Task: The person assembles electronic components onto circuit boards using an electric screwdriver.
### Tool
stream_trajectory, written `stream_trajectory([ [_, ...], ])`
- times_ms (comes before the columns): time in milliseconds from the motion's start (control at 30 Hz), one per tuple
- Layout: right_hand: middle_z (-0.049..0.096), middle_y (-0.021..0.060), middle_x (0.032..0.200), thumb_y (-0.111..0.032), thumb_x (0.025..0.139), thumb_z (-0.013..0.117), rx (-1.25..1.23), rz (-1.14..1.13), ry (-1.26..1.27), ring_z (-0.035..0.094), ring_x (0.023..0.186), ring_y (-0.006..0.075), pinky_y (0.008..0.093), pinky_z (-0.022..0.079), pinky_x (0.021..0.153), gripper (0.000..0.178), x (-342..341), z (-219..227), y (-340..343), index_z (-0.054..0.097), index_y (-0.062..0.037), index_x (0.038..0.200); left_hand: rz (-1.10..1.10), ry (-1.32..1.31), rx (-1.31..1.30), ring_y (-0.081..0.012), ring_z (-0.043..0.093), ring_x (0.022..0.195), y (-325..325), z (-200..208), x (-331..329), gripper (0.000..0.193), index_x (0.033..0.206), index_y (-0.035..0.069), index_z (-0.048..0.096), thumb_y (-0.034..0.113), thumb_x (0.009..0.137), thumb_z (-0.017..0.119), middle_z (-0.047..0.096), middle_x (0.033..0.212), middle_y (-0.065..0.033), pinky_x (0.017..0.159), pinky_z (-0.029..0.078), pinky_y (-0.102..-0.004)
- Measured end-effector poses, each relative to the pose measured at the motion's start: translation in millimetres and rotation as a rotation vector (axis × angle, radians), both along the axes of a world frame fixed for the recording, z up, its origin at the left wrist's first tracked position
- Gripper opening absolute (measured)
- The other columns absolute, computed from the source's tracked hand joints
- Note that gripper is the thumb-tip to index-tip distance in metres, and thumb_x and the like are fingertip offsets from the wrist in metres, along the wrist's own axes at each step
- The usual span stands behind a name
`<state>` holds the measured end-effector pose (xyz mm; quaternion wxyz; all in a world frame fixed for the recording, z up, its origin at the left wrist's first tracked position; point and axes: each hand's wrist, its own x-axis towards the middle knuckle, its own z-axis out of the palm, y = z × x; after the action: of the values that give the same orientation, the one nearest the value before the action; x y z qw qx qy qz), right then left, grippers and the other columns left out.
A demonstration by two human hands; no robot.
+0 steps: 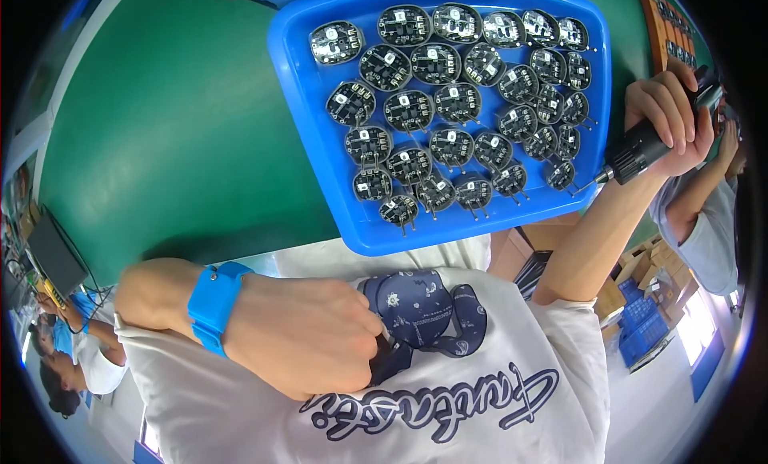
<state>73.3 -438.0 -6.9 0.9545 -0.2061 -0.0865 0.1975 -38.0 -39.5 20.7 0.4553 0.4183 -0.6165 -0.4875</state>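
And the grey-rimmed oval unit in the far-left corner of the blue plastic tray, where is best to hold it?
Hold the unit probably by its outer rim, coming from above: its exposed circuit board faces up, and a gap separates it from neighbouring units.

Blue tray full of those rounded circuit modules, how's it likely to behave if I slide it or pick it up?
The blue tray seems stiff: its moulded walls look unbent. It's probably fairly heavy, given the many circuit modules inside. Those could slide or knock together when tilted, since no dividers show between them.
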Motion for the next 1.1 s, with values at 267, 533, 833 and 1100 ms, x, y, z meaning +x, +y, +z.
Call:
stream_trajectory([
  [267, 0.059, -0.0005, 0.070, -0.009, 0.090, 0.063, 0.002, 0.008, -0.005, 0.061, 0.055, 0.0082, 0.0223, 0.051, 0.058, 0.026, 2, 1, 1, 0.047, -0.0005, 0.109, 0.207, -0.076, -0.065, -0.0276, 0.064, 0.082, -4, 4, 11, 0.016, 0.069, 0.004, 0.068, 0.018, 0.078, 0.067, 0.066, 0.074, -0.0095, 0.067, 0.053, -0.0399],
  [533, 0.059, 0.0001, 0.065, -0.003, 0.085, 0.068, -0.038, -0.113, 0.032, 0.062, 0.051, 0.0079, 0.0176, 0.055, 0.054, 0.028, -1, 2, 3, 0.047, 0.0001, 0.104, -0.231, -0.070, 0.257, -0.0371, 0.069, 0.070, 7, 7, 17, 0.020, 0.076, 0.002, 0.068, 0.021, 0.079, 0.070, 0.069, 0.073, -0.0153, 0.061, 0.055, -0.0473],
  [833, 0.057, 0.0003, 0.069, -0.008, 0.090, 0.065, 0.008, -0.045, -0.038, 0.060, 0.052, 0.0083, 0.0205, 0.051, 0.056, 0.026, -2, 1, 10, 0.048, -0.0002, 0.107, -0.319, -0.038, 0.240, -0.0382, 0.070, 0.073, -1, 0, 4, 0.015, 0.075, 0.001, 0.068, 0.016, 0.076, 0.070, 0.069, 0.075, -0.0166, 0.064, 0.054, -0.0497],
  [1100, 0.056, -0.0003, 0.070, -0.010, 0.091, 0.064, 0.016, -0.052, -0.051, 0.059, 0.053, 0.0078, 0.0210, 0.049, 0.056, 0.026, -3, -2, 7, 0.049, 0.0000, 0.109, -0.141, -0.047, 0.009, -0.0284, 0.064, 0.086, -6, 0, 15, 0.012, 0.071, 0.004, 0.070, 0.013, 0.079, 0.068, 0.067, 0.076, -0.0104, 0.079, 0.051, -0.0398],
])
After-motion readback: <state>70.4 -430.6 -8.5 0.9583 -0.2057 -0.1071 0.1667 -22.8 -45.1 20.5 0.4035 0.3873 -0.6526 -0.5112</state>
